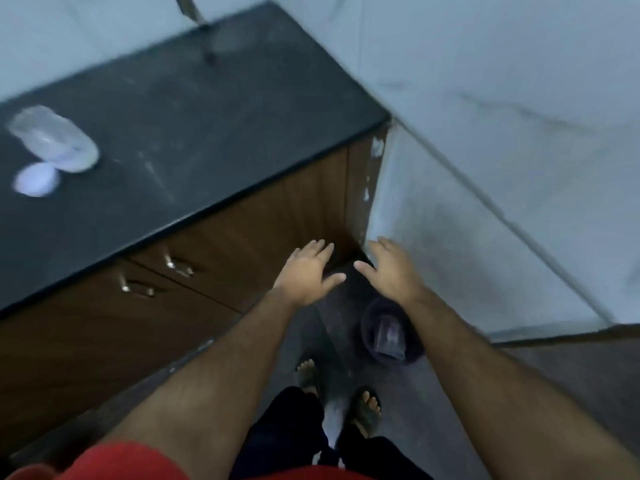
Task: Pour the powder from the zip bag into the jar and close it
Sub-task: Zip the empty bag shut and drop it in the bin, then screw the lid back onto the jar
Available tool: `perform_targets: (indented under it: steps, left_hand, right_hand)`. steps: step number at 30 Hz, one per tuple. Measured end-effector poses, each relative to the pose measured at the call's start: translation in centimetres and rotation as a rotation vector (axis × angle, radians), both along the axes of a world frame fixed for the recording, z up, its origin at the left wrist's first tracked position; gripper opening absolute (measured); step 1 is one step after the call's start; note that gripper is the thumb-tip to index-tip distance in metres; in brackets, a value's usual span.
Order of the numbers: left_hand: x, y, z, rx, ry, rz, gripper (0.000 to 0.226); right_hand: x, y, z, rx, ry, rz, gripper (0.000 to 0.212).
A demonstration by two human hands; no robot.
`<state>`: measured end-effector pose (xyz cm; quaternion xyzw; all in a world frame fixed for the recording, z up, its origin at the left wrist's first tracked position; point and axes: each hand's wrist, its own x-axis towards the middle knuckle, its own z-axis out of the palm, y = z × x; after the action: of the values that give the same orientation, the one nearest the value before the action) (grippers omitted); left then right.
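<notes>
Looking down from head height, both bare arms stretch forward over a grey floor (450, 393), in front of a dark surface (180, 133) with brown cabinet doors (214, 244) below it. The left hand (306, 271) and the right hand (389, 268) hang side by side, palms down, fingers spread wide and holding nothing. A clear jar (55, 138) stands far to the left on the surface, blurred, with a round white lid (36, 180) lying just beside it, well apart from both hands. On the floor beneath the right forearm sits a small dark bin (388, 334) with a clear zip bag (389, 337) inside it. Two feet in sandals (367, 407) show at the bottom.
</notes>
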<state>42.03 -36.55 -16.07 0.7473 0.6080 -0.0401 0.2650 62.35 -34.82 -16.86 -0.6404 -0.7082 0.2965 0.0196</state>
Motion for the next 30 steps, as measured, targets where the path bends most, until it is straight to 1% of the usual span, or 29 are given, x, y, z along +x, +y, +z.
perform_targets:
  steps: [7,10,14,20,25,26,30]
  left_hand:
    - [-7.3,0.3,9.3,0.241,0.045,0.139,0.081]
    - [-11.0,0.5,12.0,0.33,0.054,0.205,0.08]
    - [-16.8,1.7,15.0,0.393,0.057,0.316,0.081]
    - [-27.3,3.4,17.0,0.449,0.034,0.436,0.082]
    - [-36.5,3.8,18.0,0.455,-0.015,0.525,0.08]
    - [-38.1,3.8,18.3,0.467,-0.024,0.541,0.077]
    - [-42.9,5.1,19.8,0.625,-0.031,0.609,0.055]
  right_hand:
    - [-6.6,3.6,10.1,0.239,-0.006,0.192,0.07]
    - [-10.1,4.8,13.1,0.308,0.005,0.255,0.071]
    - [-16.1,7.4,16.2,0.375,0.012,0.337,0.073]
    - [-26.9,11.4,18.0,0.369,-0.014,0.436,0.077]
    - [-36.6,13.5,18.9,0.335,0.024,0.471,0.079]
    - [-38.3,13.7,19.0,0.315,0.042,0.472,0.079]
    - [-43.8,15.0,19.0,0.269,0.101,0.451,0.078]
